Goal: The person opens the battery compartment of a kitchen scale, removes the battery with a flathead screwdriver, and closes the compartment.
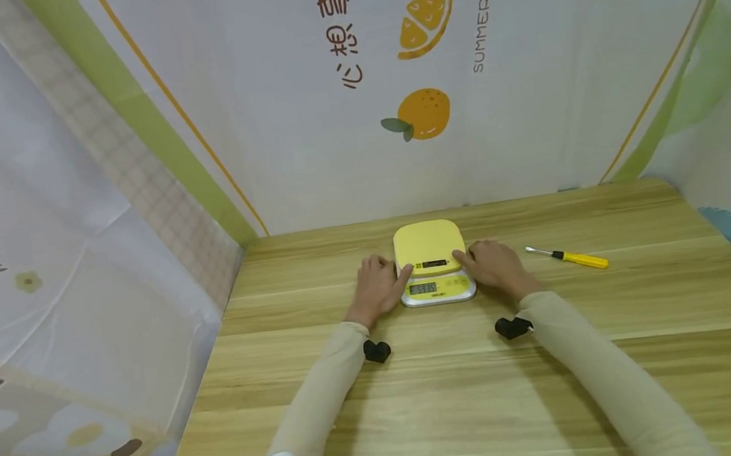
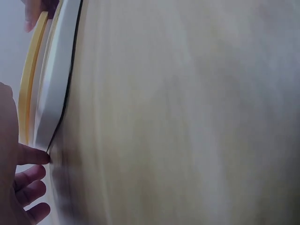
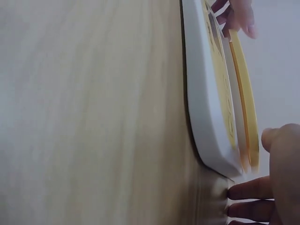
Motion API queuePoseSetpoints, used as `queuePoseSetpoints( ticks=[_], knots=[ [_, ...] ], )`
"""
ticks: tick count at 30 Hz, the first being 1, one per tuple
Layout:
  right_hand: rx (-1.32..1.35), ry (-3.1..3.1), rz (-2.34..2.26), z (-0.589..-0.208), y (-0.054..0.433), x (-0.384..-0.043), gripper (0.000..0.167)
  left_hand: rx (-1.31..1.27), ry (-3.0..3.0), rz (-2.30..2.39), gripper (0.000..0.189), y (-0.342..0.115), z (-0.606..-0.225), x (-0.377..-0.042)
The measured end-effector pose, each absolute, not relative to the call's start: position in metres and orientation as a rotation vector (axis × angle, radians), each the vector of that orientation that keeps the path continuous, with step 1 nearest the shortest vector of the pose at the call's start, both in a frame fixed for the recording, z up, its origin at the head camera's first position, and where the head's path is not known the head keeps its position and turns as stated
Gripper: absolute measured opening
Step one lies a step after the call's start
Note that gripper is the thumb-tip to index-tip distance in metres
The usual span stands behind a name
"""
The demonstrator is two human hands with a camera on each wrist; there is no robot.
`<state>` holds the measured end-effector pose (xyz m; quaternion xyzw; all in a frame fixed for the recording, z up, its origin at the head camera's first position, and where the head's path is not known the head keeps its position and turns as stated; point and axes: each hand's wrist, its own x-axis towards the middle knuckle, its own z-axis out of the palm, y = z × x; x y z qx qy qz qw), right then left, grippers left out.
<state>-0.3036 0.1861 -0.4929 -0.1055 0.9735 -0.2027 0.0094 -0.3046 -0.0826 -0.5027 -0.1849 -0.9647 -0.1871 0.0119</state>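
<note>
A kitchen scale (image 1: 429, 247) with a yellow platform and white base lies flat near the back of the wooden table, its display (image 1: 423, 289) showing digits. My left hand (image 1: 375, 287) holds its left side, thumb over the platform's front left corner. One left finger (image 2: 35, 154) reaches the base's lower edge in the left wrist view. Opposite, my right hand (image 1: 495, 266) holds the right side, with the thumb at the platform's edge. In the right wrist view, the right fingers (image 3: 253, 188) are low beside the base's corner, right at the tabletop.
A screwdriver (image 1: 572, 257) with a yellow and black handle lies to the right of the scale. Printed cloth (image 1: 303, 152) hangs behind the table (image 1: 441, 415) and along both sides. Each wrist wears a small black camera mount (image 1: 376, 351).
</note>
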Motion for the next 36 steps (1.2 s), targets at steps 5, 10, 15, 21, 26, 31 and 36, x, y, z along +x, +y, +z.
queuePoseSetpoints(
  ticks=[5, 10, 15, 21, 26, 31, 36],
  knots=[
    [-0.334, 3.048, -0.667, -0.495, 0.182, -0.302, 0.055, -0.558, -3.026, -0.620, 0.070, -0.079, -0.503, -0.302],
    [-0.330, 3.060, -0.724, -0.497, 0.178, -0.300, 0.056, -0.535, -3.030, -0.671, 0.065, -0.077, -0.503, -0.303],
    [-0.314, 3.079, -0.796, -0.500, 0.175, -0.298, 0.054, -0.513, -3.030, -0.743, 0.060, -0.077, -0.502, -0.304],
    [-0.277, 3.086, -0.847, -0.502, 0.174, -0.298, 0.052, -0.498, -3.018, -0.820, 0.058, -0.075, -0.499, -0.303],
    [-0.251, 3.065, -0.921, -0.503, 0.176, -0.298, 0.054, -0.477, -3.015, -0.911, 0.053, -0.073, -0.496, -0.301],
    [-0.228, 3.020, -0.985, -0.506, 0.177, -0.297, 0.052, -0.458, -3.005, -0.951, 0.050, -0.072, -0.497, -0.300],
    [-0.231, 3.000, -1.001, -0.504, 0.178, -0.296, 0.052, -0.424, -2.954, -1.034, 0.047, -0.071, -0.498, -0.298]
  ],
)
